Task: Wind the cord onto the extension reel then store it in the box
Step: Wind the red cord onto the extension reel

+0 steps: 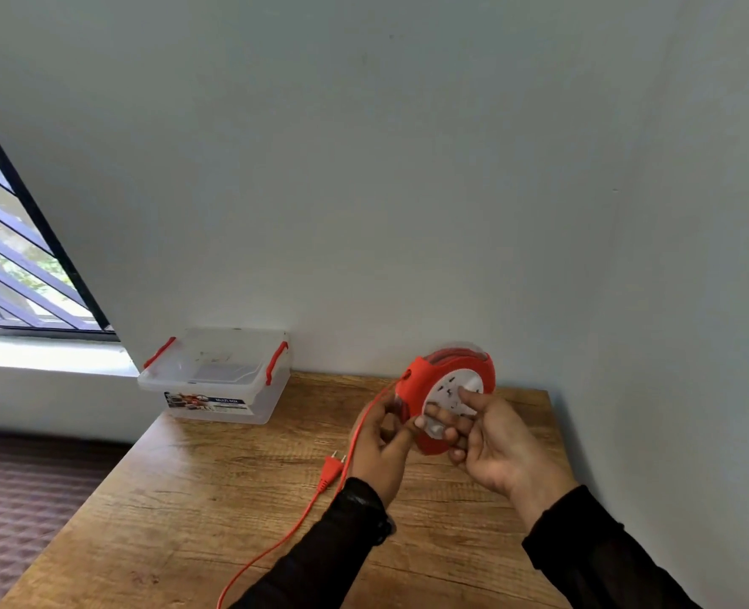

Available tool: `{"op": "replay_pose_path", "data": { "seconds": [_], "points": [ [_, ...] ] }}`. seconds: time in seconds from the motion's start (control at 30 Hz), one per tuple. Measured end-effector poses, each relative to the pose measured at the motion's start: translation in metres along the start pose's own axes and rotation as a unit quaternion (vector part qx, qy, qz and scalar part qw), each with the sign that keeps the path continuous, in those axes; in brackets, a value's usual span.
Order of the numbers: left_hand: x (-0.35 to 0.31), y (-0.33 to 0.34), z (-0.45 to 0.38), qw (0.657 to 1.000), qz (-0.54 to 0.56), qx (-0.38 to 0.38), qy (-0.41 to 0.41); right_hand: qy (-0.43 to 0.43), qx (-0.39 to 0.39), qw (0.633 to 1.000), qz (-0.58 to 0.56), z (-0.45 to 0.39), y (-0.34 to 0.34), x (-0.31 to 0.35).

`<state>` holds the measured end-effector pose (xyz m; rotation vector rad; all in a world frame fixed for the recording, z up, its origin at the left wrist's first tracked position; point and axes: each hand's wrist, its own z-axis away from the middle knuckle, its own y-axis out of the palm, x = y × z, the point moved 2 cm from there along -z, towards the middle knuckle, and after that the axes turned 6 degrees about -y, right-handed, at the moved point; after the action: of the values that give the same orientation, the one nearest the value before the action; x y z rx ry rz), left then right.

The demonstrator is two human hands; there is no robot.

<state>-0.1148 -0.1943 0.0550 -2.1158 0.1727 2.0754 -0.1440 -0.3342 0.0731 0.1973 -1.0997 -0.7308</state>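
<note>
Reel (pixel 452 389) gripped by both hands (pixel 381 446) (pixel 491 441) (cord (pixel 320 490) trailing), above table's (pixel 232 498) far edge.

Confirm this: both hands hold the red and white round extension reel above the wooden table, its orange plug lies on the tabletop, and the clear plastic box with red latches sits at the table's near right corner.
One detail is wrong. The head view shows the clear plastic box with red latches at the wooden table's far left corner, against the wall. The rest stands: both hands hold the red and white round extension reel, and the orange plug lies on the tabletop.
</note>
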Motion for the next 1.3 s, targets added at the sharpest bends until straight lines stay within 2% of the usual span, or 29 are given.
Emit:
{"op": "replay_pose_path", "data": {
  "seconds": [0.13, 0.17, 0.23, 0.27, 0.3, 0.37, 0.4, 0.43, 0.47, 0.63, 0.7, 0.77, 0.8, 0.97, 1.1, 1.13, 1.17, 1.27, 1.3],
  "points": [
    [-0.015, -0.026, -0.025, 0.998, 0.019, -0.021, -0.048, 0.000, 0.045, 0.982, 0.185, 0.011, 0.003, -0.003],
    [-0.019, -0.034, -0.031, 0.998, 0.006, -0.022, -0.052, -0.029, 0.041, 0.968, 0.246, 0.013, 0.005, -0.005],
    [-0.025, -0.049, -0.045, 0.997, -0.063, 0.005, -0.048, -0.147, 0.016, 0.920, 0.362, 0.018, 0.011, -0.006],
    [-0.028, -0.055, -0.051, 0.991, -0.120, 0.028, -0.043, -0.223, 0.002, 0.880, 0.419, 0.021, 0.013, -0.006],
    [-0.030, -0.060, -0.056, 0.981, -0.183, 0.047, -0.038, -0.303, -0.002, 0.816, 0.492, 0.025, 0.015, -0.005],
    [-0.033, -0.065, -0.065, 0.952, -0.294, 0.079, -0.024, -0.422, 0.036, 0.646, 0.635, 0.031, 0.021, -0.008],
    [-0.035, -0.064, -0.068, 0.936, -0.337, 0.099, -0.019, -0.451, 0.075, 0.575, 0.678, 0.032, 0.024, -0.013],
    [-0.038, -0.063, -0.071, 0.921, -0.369, 0.120, -0.018, -0.463, 0.116, 0.520, 0.709, 0.032, 0.025, -0.019],
    [-0.041, -0.061, -0.073, 0.910, -0.389, 0.142, -0.023, -0.466, 0.152, 0.483, 0.725, 0.031, 0.025, -0.026],
    [-0.049, -0.056, -0.078, 0.887, -0.383, 0.239, -0.099, -0.420, 0.217, 0.403, 0.783, 0.023, 0.018, -0.049],
    [-0.048, -0.054, -0.077, 0.887, -0.362, 0.259, -0.123, -0.420, 0.222, 0.385, 0.791, 0.025, 0.019, -0.051],
    [-0.048, -0.053, -0.076, 0.887, -0.361, 0.260, -0.127, -0.448, 0.197, 0.352, 0.797, 0.023, 0.019, -0.053],
    [-0.047, -0.053, -0.076, 0.886, -0.362, 0.259, -0.127, -0.464, 0.180, 0.343, 0.797, 0.022, 0.018, -0.054],
    [-0.043, -0.056, -0.072, 0.871, -0.384, 0.270, -0.145, -0.474, 0.112, 0.346, 0.802, 0.010, 0.005, -0.060],
    [-0.039, -0.054, -0.063, 0.891, -0.347, 0.254, -0.146, -0.479, 0.032, 0.369, 0.796, 0.006, -0.002, -0.055],
    [-0.039, -0.052, -0.061, 0.899, -0.336, 0.244, -0.139, -0.476, 0.008, 0.387, 0.790, 0.005, -0.005, -0.053],
    [-0.037, -0.050, -0.058, 0.908, -0.321, 0.234, -0.131, -0.463, -0.019, 0.423, 0.778, 0.006, -0.007, -0.048],
    [-0.027, -0.039, -0.046, 0.943, -0.251, 0.186, -0.110, -0.410, -0.092, 0.603, 0.678, 0.006, -0.017, -0.031],
    [-0.023, -0.035, -0.042, 0.956, -0.223, 0.163, -0.104, -0.396, -0.105, 0.639, 0.651, 0.007, -0.017, -0.026]
  ]
}}
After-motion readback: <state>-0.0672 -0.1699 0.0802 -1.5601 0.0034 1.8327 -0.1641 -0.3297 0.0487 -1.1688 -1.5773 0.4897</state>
